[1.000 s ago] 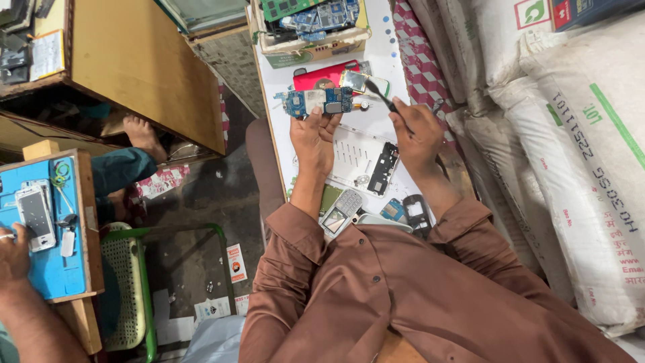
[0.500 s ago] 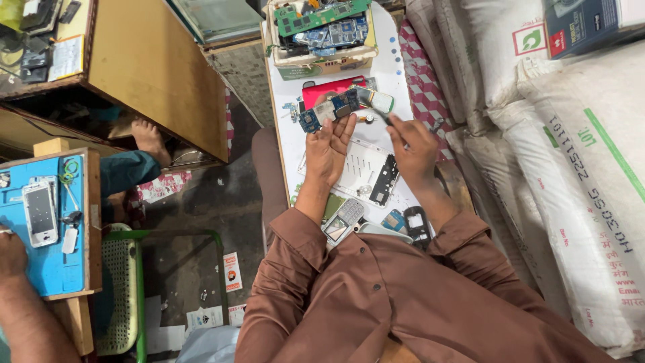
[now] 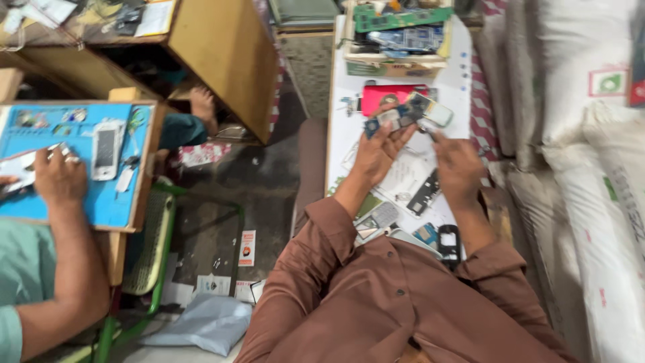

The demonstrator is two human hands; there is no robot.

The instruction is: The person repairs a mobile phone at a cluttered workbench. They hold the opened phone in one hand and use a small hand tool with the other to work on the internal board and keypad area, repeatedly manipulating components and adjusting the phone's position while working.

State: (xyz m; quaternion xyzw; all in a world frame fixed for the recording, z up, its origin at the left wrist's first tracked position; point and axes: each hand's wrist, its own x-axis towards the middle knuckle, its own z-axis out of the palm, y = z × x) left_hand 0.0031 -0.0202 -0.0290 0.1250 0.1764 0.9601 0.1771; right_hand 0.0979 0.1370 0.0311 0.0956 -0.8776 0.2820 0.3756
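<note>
White worktop (image 3: 349, 144) narrow, long edge open toward dark floor on left; sacks (image 3: 584, 168) crowd right side. Left hand (image 3: 377, 151) raised over worktop, fingers curled round small phone circuit board (image 3: 398, 118) (blurred, blue-grey), held just above red phone cover (image 3: 386, 95). Right hand (image 3: 455, 161) beside it, fingers pinched on thin tool (image 3: 430, 131). Cardboard box (image 3: 396, 64) of boards blocks far end. Loose phone parts (image 3: 423, 195) lie below wrists. Co-worker's hand (image 3: 59, 178) on blue mat (image 3: 74, 168), well apart.

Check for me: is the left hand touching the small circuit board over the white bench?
Touching. The head view shows the left hand with its fingertips closed around the small circuit board, holding it up above the white bench; no gap shows between them.
</note>
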